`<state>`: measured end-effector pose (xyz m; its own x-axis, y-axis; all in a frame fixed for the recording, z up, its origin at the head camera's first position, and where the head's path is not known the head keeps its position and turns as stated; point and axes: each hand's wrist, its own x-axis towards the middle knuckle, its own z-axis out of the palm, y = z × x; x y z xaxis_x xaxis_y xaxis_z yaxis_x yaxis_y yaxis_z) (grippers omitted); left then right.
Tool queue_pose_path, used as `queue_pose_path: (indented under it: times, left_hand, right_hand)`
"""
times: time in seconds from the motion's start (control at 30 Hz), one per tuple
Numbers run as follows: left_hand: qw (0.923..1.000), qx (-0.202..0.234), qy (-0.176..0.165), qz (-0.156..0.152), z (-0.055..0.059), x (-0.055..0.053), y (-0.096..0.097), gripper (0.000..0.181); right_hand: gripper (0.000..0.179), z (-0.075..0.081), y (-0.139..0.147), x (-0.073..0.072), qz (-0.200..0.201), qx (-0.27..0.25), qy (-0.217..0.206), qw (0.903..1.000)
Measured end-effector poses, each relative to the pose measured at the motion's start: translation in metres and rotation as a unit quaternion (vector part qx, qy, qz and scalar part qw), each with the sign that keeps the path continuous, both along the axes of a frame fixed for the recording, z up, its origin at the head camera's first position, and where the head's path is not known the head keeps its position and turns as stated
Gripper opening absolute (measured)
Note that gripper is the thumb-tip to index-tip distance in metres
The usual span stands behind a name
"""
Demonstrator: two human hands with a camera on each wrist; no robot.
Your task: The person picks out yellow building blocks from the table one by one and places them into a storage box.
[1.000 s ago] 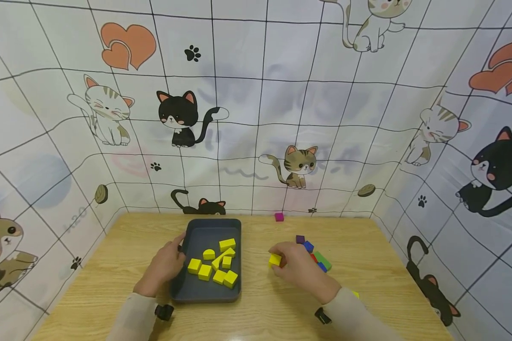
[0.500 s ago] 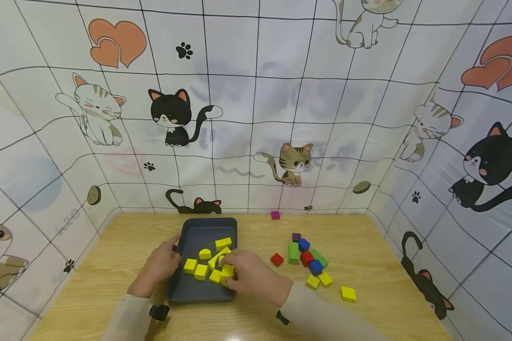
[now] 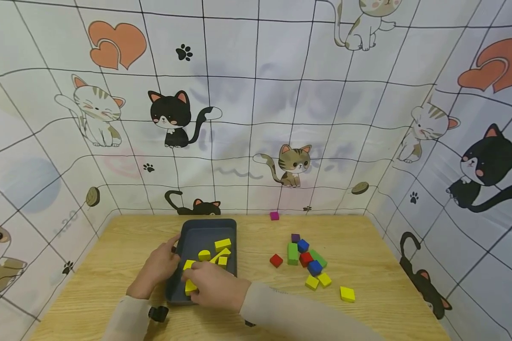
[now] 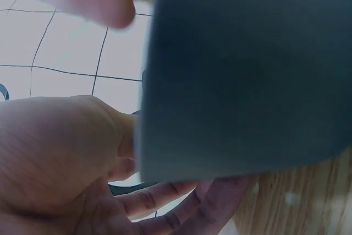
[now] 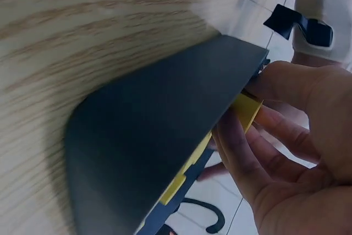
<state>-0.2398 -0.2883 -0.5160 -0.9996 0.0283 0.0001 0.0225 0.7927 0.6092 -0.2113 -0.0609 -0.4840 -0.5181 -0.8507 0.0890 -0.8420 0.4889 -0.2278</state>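
A dark grey tray [image 3: 198,233] on the wooden table bears several yellow blocks [image 3: 223,245]. My left hand [image 3: 157,269] grips the tray's left side; in the left wrist view its fingers [image 4: 165,202] pass beyond the tray wall. Over the front left part of the tray, my right hand [image 3: 215,287] pinches a yellow block [image 3: 190,287]. The right wrist view shows this block [image 5: 248,111] between thumb and fingers, partly behind the tray wall. Whether the block touches the tray floor is hidden. Some other yellow blocks lie covered by the right hand.
Right of the tray lie red [image 3: 276,260], green [image 3: 292,254], blue [image 3: 315,268] and purple [image 3: 296,237] blocks. Several yellow blocks [image 3: 347,294] are nearer the front. A magenta block [image 3: 274,216] sits at the table's back edge, before a cat-patterned wall cloth [image 3: 234,104].
My right hand has carried a yellow block leftward from the table into the tray, then further to its front left. The left hand keeps its place on the tray.
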Motion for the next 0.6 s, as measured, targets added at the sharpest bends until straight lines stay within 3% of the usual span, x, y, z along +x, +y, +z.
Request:
queue_pose_path:
  times: [0.27, 0.6]
  left_hand:
    - [0.9998, 0.017, -0.003, -0.005, 0.001, 0.002, 0.0, 0.073]
    - [0.9998, 0.02, 0.003, -0.006, 0.001, 0.0, 0.001, 0.074]
  right_hand:
    - [0.033, 0.002, -0.024, 0.003, 0.026, 0.018, 0.014, 0.9994]
    - [0.033, 0.004, -0.024, 0.005, 0.024, 0.027, 0.027, 0.999]
